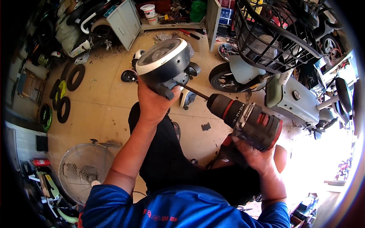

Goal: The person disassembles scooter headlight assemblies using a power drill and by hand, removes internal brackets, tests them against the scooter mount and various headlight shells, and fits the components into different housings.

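Observation:
My left hand (153, 103) grips a round black-and-white housing (167, 60) from below. Small black rollers and a metal bracket sit on its near side. In my right hand (257, 155) is a dark power drill (247, 121) with a red ring, its handle mostly hidden by the hand. The drill's long thin bit (196, 92) points up and left, and its tip meets the bracket or ends just in front of it; I cannot tell which. Both things are held in the air above my lap.
A scooter with a black wire basket (277, 45) stands at the right. Loose tyres (76, 77) lie on the left floor, and a round fan (85, 173) stands at lower left. White buckets (148, 11) rest by an open cabinet at the back. Small wheeled parts (186, 98) lie beyond my knees.

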